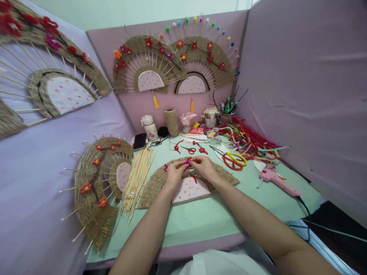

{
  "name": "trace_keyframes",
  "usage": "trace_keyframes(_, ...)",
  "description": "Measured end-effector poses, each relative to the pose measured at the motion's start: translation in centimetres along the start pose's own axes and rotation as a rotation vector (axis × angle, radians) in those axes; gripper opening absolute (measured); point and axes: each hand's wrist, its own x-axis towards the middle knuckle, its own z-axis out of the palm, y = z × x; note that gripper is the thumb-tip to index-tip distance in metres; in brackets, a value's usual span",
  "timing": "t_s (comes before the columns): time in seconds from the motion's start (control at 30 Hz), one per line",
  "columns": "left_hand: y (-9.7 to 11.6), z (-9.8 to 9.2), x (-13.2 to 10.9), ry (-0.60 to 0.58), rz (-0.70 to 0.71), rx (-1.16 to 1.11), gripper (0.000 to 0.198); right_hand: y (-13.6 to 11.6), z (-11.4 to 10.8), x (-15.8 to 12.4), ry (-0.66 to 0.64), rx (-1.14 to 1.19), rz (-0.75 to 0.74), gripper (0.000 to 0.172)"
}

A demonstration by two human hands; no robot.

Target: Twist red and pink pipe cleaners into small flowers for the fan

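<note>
Over a woven twine fan (155, 186) with a pink dotted half-round centre (190, 191), both my hands meet at the fingertips. My left hand (174, 175) is closed, pinching a small magenta pipe-cleaner flower (187, 164) from its left side. From the right, the bent fingers of my right hand (204, 168) close on the same flower. Another magenta flower (166, 167) sits on the fan just left of my left hand. A short red pipe-cleaner piece (193, 178) lies below the fingers. My hands cover part of the fan's middle.
Bamboo sticks (137, 179) lie left of the fan, beside another decorated fan (91, 191). Behind it are small red scissors (189, 150) and large red-yellow scissors (233, 159). A pink glue gun (279, 181) with a cord lies right. Coloured pipe cleaners (249, 139) pile at the back right.
</note>
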Motion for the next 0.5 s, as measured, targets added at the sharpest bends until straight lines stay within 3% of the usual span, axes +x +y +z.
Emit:
trace_keyframes(0.23,0.8,0.3,-0.5,0.012,-0.074,0.031,0.021,-0.8,-0.1,-0.5,0.041,-0.204,-0.03,0.015)
trace_keyframes(0.5,0.8,0.1,-0.3,0.052,-0.066,0.065,0.022,-0.3,0.0,-0.1,-0.044,-0.082,-0.008,0.019)
